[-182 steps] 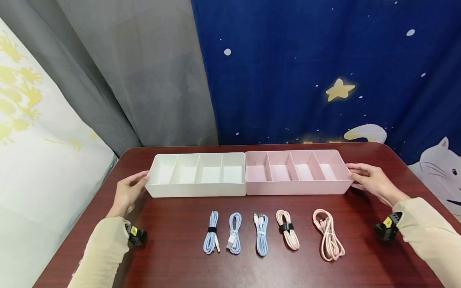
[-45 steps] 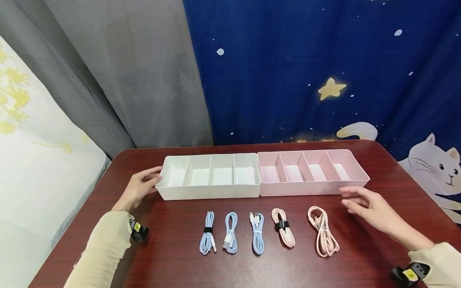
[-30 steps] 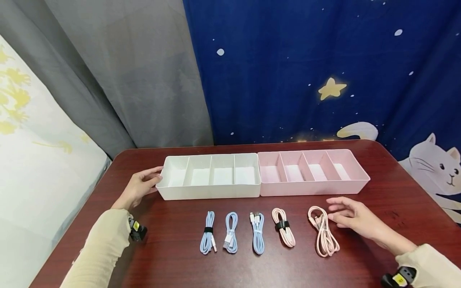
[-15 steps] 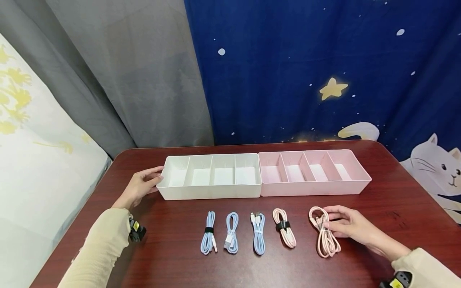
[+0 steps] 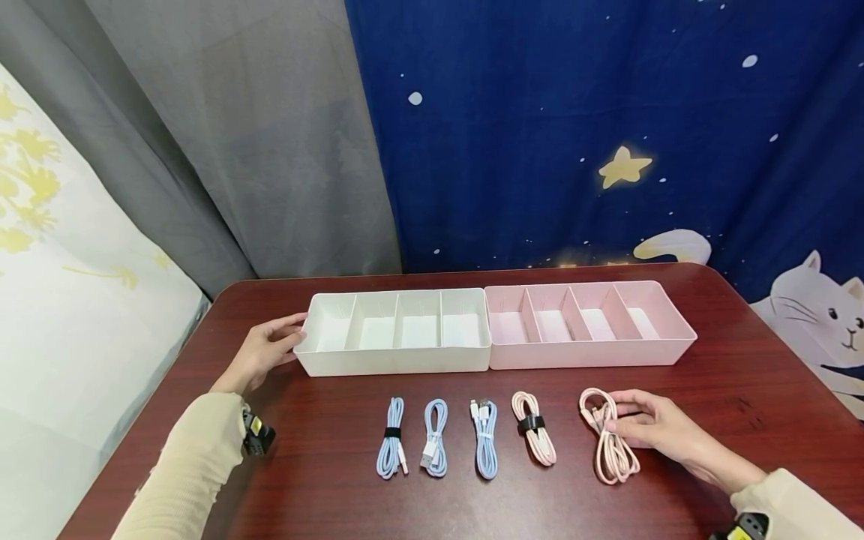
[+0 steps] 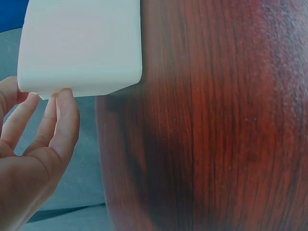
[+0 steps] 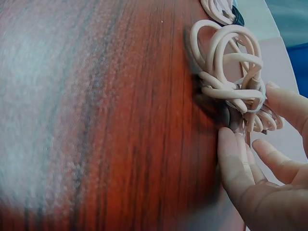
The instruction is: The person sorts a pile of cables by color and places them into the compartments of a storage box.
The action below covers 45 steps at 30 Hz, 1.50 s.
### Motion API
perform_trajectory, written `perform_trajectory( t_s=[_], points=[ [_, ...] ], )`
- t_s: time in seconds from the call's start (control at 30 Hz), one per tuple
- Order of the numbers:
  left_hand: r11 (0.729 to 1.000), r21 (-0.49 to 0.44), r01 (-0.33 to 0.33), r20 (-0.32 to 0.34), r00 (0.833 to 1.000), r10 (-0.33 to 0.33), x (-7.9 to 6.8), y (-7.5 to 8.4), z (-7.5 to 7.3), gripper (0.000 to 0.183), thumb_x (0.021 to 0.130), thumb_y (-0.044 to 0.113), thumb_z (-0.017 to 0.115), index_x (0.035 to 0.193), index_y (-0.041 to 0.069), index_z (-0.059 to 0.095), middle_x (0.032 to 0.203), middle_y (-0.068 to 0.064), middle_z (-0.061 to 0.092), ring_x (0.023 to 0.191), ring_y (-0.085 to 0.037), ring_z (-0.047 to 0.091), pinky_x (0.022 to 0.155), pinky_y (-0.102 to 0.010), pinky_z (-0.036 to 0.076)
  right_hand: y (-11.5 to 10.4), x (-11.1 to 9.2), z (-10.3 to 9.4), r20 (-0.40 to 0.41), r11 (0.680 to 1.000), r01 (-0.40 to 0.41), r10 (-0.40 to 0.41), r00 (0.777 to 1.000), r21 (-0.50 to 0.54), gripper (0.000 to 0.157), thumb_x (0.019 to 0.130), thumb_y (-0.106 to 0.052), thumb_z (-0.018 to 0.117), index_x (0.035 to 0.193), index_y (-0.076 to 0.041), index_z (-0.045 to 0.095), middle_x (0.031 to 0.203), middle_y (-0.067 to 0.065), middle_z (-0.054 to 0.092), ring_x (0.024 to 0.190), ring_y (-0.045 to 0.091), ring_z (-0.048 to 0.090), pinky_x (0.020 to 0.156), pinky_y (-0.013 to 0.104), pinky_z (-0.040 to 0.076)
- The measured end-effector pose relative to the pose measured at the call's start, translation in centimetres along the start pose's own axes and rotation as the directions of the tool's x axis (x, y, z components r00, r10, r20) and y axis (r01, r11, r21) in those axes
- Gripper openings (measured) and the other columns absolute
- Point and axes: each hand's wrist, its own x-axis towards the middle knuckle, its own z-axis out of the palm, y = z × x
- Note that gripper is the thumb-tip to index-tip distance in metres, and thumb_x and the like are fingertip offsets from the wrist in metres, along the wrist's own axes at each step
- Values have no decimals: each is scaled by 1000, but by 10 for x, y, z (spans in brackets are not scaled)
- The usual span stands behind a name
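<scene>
My left hand [image 5: 265,351] rests its fingertips against the left end of a white divided organizer box [image 5: 398,361]; in the left wrist view, loosely bent fingers [image 6: 67,120] touch the lower edge of that box's end. A pink divided organizer box [image 5: 590,355] stands end to end with it. In front of the pink box, my right hand [image 5: 658,427] pinches a coiled pink charging cable [image 5: 616,454] between thumb and fingers. The right wrist view shows fingertips on either side of the coil [image 7: 236,62], which lies at the table surface.
Left of the held cable lie a pink cable [image 5: 538,441] with a black strap and three blue cables: one [image 5: 486,450] white-tied, one [image 5: 436,442] with a white plug, one [image 5: 389,450] black-strapped. Curtains [image 5: 472,150] hang behind the dark red table [image 5: 324,487].
My right hand has left the pink box's right end, come forward and left, and taken hold of the pink cable. Both boxes sit farther right than at first. The left hand stays at the white box.
</scene>
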Motion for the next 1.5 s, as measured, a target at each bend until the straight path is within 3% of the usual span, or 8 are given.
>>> perform_trajectory(
  t_s=[0.3, 0.83, 1.13, 1.27, 1.5],
  points=[
    [1000, 3, 6, -4, 1000, -6, 0, -2, 1, 50, 91, 21, 52, 135, 6, 37, 115, -19, 46, 88, -4, 53, 80, -36, 48, 3, 1, -1, 55, 999, 32, -34, 998, 26, 46, 85, -5, 57, 114, 25, 36, 92, 14, 61, 80, 7, 59, 66, 28, 52],
    [1000, -5, -1, -12, 1000, 0, 2, -2, 0, 49, 90, 20, 52, 135, 7, 37, 117, -21, 45, 87, -3, 54, 81, -38, 47, -3, -1, 0, 68, 998, 22, -25, 997, 50, 45, 84, -6, 58, 111, 23, 37, 92, 17, 62, 81, 9, 61, 68, 28, 51],
    [1000, -3, 4, -13, 1000, -4, 1, -1, 0, 49, 90, 20, 52, 135, 7, 37, 115, -19, 46, 86, -3, 54, 79, -35, 48, -5, -2, -1, 106, 995, 79, -84, 991, 54, 35, 84, -2, 56, 108, 18, 40, 94, 14, 62, 86, 9, 60, 68, 27, 50],
    [1000, -10, 4, -16, 1000, -4, 0, 0, 0, 49, 90, 20, 53, 135, 6, 37, 115, -19, 47, 86, -2, 54, 79, -36, 48, -5, -2, 0, 111, 996, 62, -69, 991, 69, 32, 84, -3, 57, 107, 13, 43, 93, 11, 62, 88, 10, 60, 69, 28, 50],
    [1000, -13, 8, -16, 1000, -9, 0, -1, 1, 49, 91, 21, 52, 135, 7, 37, 116, -20, 46, 86, -2, 54, 81, -38, 47, -3, -3, 0, 138, 986, 95, -114, 984, 137, 20, 86, 1, 53, 105, -4, 51, 94, 4, 60, 86, 11, 60, 67, 29, 51]
  ],
)
